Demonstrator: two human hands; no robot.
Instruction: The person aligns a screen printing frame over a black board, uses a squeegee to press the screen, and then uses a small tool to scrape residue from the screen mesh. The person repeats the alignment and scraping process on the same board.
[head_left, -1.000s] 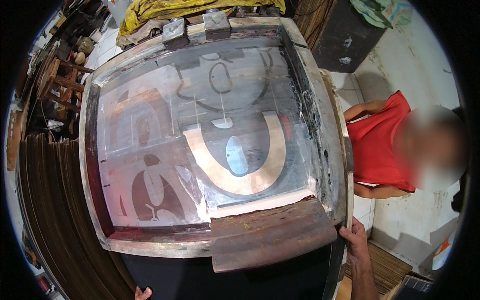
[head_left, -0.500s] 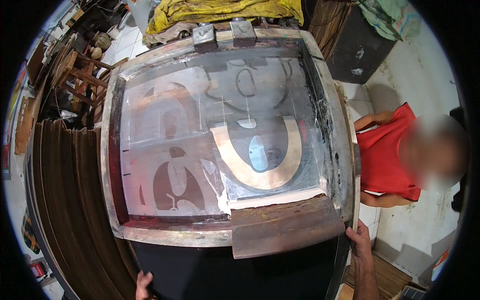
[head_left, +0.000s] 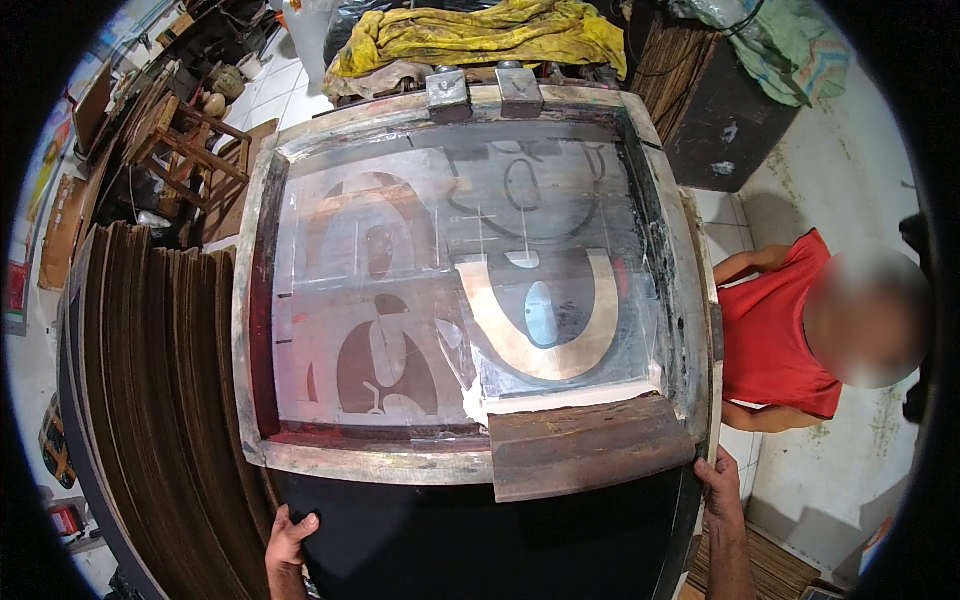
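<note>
A screen-printing frame [head_left: 370, 465], with a worn wooden rim, lies before me. Its mesh shows large curved stencil shapes, one of them a pale U [head_left: 552, 366]. A wide squeegee [head_left: 590, 450] with a brown, stained face rests across the near right rim. Below the frame a flat black sheet [head_left: 440, 545] extends toward me. My left hand [head_left: 287, 540] is at the sheet's left edge, thumb over the black surface, fingers partly curled. My right hand [head_left: 722, 485] grips the right edge of the printing table by the frame's near corner; its fingertips are partly hidden.
Tall stacks of brown sheets [head_left: 165, 400] stand close on the left. Two metal clamps [head_left: 450, 95] hold the far rim, with a yellow cloth [head_left: 480, 40] behind. A person in a red top [head_left: 775, 330] is at the right, near a dark cabinet [head_left: 720, 125].
The view has shifted, so the frame sits farther right. My left hand has come forward along the black sheet's left edge and shows more fully. My right hand stays by the near right corner.
</note>
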